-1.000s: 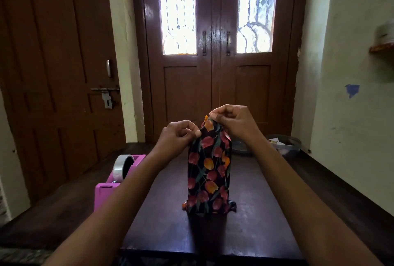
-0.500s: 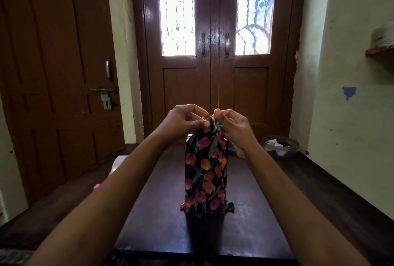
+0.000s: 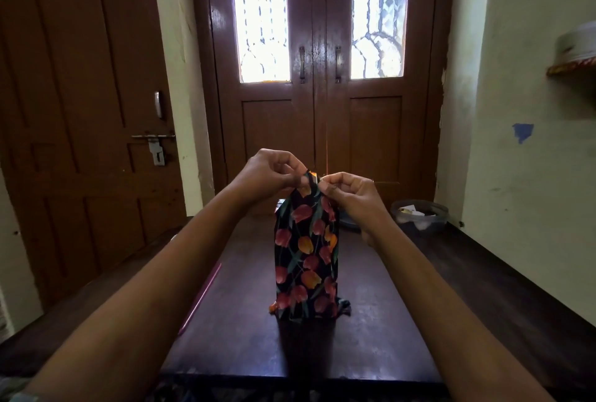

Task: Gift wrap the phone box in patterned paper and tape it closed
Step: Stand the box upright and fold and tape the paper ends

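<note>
the left hand point(image 3: 267, 176) is closed in a pinch, its thumb and curled fingers nipping the top of the patterned paper point(image 3: 310, 191) from the left. the right hand point(image 3: 350, 196) is closed the same way. its thumb and forefinger pinch that same peak from the right, and its other fingers are curled toward the palm. the two hands come close together over the peak; whether they touch each other cannot be told.

one phone box point(image 3: 304, 272) stands upright on its end near the middle of the dark counter point(image 3: 380, 346). it is wholly covered by the paper, which is black with red and orange tulips. the paper narrows to a point at the top between the hands, and it crumples outward at both bottom corners on the counter.

counted: two hands, one wrapped box, and one dark bowl point(image 3: 419, 216) at the far right of the counter with pale scraps inside. one thin pink edge point(image 3: 201, 300) shows beside the left forearm, and the arm hides the rest. behind stands one double door point(image 3: 319, 117) with two bright glass panes and two handles.
</note>
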